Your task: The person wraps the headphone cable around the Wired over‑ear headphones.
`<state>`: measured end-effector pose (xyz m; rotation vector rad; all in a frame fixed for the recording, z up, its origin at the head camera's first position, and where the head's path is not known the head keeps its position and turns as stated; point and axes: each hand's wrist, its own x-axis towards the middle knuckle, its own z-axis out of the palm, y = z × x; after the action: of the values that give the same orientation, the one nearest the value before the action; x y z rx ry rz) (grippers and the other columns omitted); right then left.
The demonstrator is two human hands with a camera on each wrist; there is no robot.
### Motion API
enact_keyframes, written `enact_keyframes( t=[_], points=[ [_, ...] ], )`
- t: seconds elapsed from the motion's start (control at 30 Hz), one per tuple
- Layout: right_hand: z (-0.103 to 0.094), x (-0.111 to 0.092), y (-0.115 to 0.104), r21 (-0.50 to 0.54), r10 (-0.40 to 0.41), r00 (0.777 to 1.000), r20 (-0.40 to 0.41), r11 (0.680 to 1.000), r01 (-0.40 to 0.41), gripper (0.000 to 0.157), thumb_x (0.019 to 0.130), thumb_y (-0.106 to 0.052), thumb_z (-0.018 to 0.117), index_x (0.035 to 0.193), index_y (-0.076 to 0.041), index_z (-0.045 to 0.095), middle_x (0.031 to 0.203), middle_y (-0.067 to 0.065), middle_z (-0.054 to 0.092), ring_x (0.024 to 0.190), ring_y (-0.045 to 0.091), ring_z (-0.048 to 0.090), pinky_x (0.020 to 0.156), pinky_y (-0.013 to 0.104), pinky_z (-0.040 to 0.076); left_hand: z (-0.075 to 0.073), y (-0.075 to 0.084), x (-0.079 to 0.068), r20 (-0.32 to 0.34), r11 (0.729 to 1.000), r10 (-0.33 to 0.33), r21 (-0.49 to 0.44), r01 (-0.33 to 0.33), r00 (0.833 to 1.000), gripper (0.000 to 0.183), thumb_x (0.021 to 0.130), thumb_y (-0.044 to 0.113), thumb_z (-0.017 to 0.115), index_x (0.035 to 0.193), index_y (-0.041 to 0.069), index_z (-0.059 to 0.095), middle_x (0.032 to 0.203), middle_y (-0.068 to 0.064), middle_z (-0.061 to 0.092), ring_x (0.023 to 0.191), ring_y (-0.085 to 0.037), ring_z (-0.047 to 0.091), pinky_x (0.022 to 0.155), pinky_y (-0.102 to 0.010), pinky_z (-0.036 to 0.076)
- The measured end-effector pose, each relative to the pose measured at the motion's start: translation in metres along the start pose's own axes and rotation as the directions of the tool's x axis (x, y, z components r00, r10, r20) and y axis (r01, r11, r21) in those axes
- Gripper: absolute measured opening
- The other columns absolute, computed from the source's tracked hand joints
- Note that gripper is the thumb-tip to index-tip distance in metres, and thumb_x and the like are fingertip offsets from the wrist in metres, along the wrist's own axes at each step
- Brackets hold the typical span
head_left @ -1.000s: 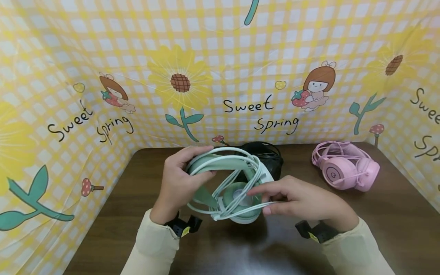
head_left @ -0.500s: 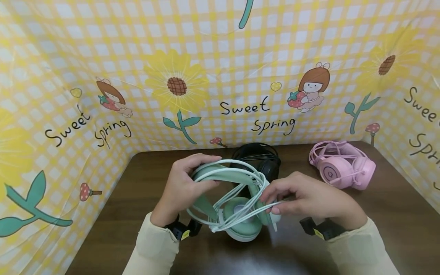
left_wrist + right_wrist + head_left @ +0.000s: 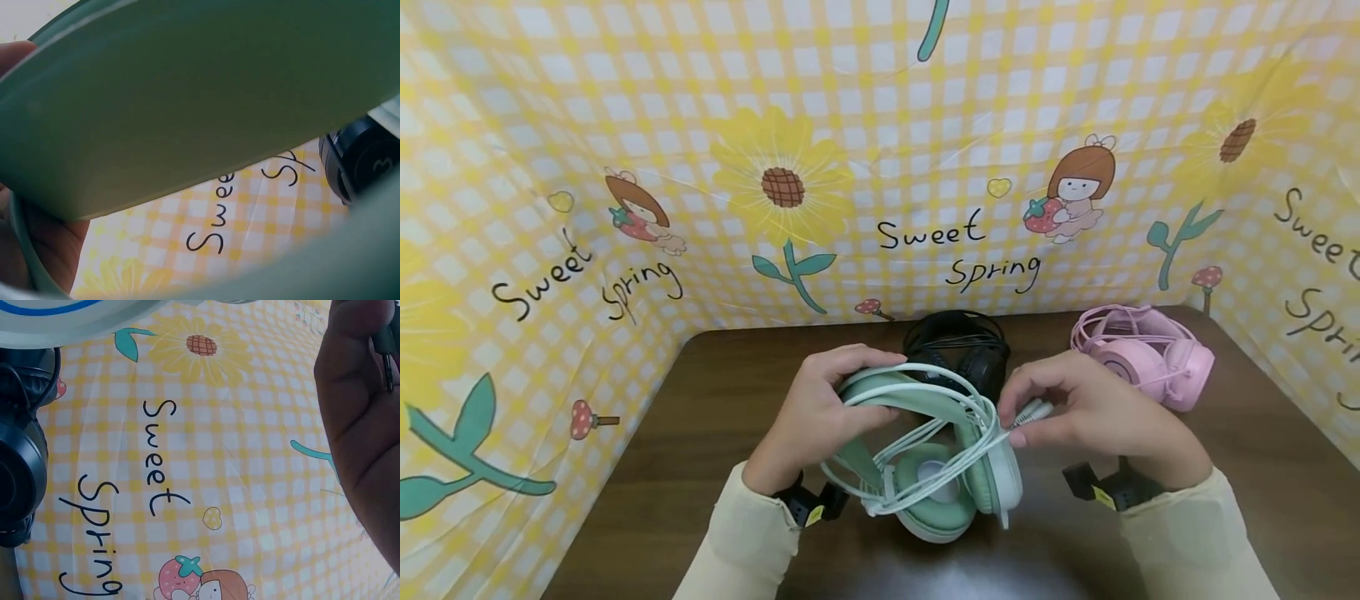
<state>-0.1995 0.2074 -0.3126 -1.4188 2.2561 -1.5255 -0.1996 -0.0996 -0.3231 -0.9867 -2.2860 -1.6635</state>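
Mint-green headphones (image 3: 940,525) are held over the middle of the table, earcups downward. My left hand (image 3: 827,417) grips the headband at its left side, thumb below and fingers over the top. In the left wrist view the padded headband (image 3: 187,106) fills most of the frame. A bundled pale cable (image 3: 925,483) wraps across the headphones. My right hand (image 3: 1082,408) pinches the cable's end beside the right earcup. A thin metal jack plug (image 3: 389,372) shows against the palm in the right wrist view.
Black headphones (image 3: 958,346) lie behind the green pair, near the back edge of the brown table (image 3: 700,450). Pink headphones (image 3: 1187,375) with a wound cable sit at the back right, partly behind my right hand. Yellow checked cloth (image 3: 850,108) walls the back and sides.
Both hands and the green headphones have shifted right. My right hand has drawn the cable's end out to the right of the bundle, and the right earcup now shows more.
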Motion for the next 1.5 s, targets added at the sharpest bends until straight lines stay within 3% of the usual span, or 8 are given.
enact_keyframes(
  t=[0.43,0.6,0.73,0.87,0.97,1.17,1.3,1.5],
  points=[
    [-0.004,0.001,0.000,-0.014,0.002,0.999,-0.053,1.000,-0.003,0.029,0.077,0.003,0.079,0.097,-0.014,0.069,0.090,0.002,0.067,0.077,0.016,0.060,0.064,0.028,0.052,0.000,0.004,-0.002,0.030,0.998,0.026,-0.054,-0.025,0.999,0.040,0.076,0.000,0.078,0.114,0.009,0.071,0.106,-0.007,0.069,0.083,-0.020,0.064,0.071,-0.032,0.052],
    [-0.001,0.003,0.003,0.006,0.004,0.992,-0.126,1.000,-0.004,0.033,0.075,0.007,0.078,0.101,-0.011,0.069,0.100,0.006,0.063,0.078,0.018,0.058,0.062,0.028,0.051,-0.004,0.005,-0.002,0.047,0.990,0.022,-0.141,-0.015,0.999,0.040,0.076,-0.002,0.077,0.115,0.004,0.070,0.106,-0.015,0.069,0.084,-0.022,0.066,0.072,-0.032,0.053],
    [0.003,0.008,0.006,-0.041,0.019,0.968,-0.250,0.999,-0.030,0.039,0.073,0.008,0.080,0.106,-0.010,0.067,0.110,0.007,0.058,0.075,0.018,0.057,0.060,0.027,0.050,-0.010,0.003,0.001,0.024,0.981,0.044,-0.189,-0.039,0.999,0.040,0.076,-0.003,0.075,0.115,0.001,0.069,0.105,-0.013,0.069,0.085,-0.023,0.066,0.074,-0.033,0.053],
    [0.011,0.016,0.009,-0.097,0.038,0.929,-0.368,0.992,-0.079,0.032,0.076,0.005,0.079,0.100,-0.012,0.066,0.107,0.004,0.053,0.070,0.017,0.055,0.058,0.025,0.048,-0.015,0.000,0.004,-0.023,0.977,0.057,-0.205,-0.061,0.998,0.039,0.076,-0.002,0.073,0.115,-0.003,0.067,0.101,-0.013,0.069,0.084,-0.021,0.065,0.074,-0.031,0.053],
    [0.018,0.020,0.012,-0.150,0.016,0.913,-0.407,0.985,-0.084,0.025,0.080,0.005,0.075,0.095,-0.013,0.067,0.104,0.003,0.056,0.078,0.016,0.057,0.063,0.024,0.049,-0.016,-0.003,0.003,-0.057,0.973,0.024,-0.229,-0.036,0.998,0.038,0.078,-0.002,0.072,0.115,-0.004,0.067,0.098,-0.013,0.069,0.084,-0.019,0.065,0.072,-0.029,0.053],
    [0.020,0.026,0.017,-0.308,-0.020,0.930,-0.366,0.946,-0.100,0.023,0.091,-0.004,0.067,0.109,-0.018,0.070,0.116,-0.007,0.062,0.104,0.012,0.058,0.081,0.024,0.049,-0.015,-0.003,0.007,-0.138,0.964,-0.115,-0.254,0.077,0.984,0.037,0.077,-0.002,0.074,0.114,0.000,0.069,0.097,-0.013,0.068,0.084,-0.021,0.063,0.071,-0.030,0.053],
    [0.023,0.029,0.019,-0.346,0.043,0.939,-0.340,0.923,-0.168,0.026,0.093,-0.015,0.066,0.119,-0.017,0.065,0.122,-0.005,0.059,0.099,0.011,0.060,0.081,0.028,0.051,-0.013,-0.004,0.013,-0.154,0.958,-0.158,-0.264,0.114,0.975,0.036,0.077,-0.002,0.075,0.112,0.000,0.069,0.095,-0.012,0.068,0.082,-0.019,0.062,0.069,-0.028,0.052],
    [0.036,0.032,0.021,-0.243,0.195,0.911,-0.364,0.924,-0.294,0.054,0.096,-0.028,0.063,0.144,-0.025,0.041,0.129,-0.001,0.054,0.102,0.015,0.062,0.083,0.042,0.052,-0.011,-0.007,0.010,-0.153,0.942,-0.220,-0.291,0.169,0.963,0.038,0.076,-0.003,0.075,0.113,-0.001,0.069,0.094,-0.011,0.067,0.081,-0.018,0.061,0.068,-0.027,0.051]
  ],
)
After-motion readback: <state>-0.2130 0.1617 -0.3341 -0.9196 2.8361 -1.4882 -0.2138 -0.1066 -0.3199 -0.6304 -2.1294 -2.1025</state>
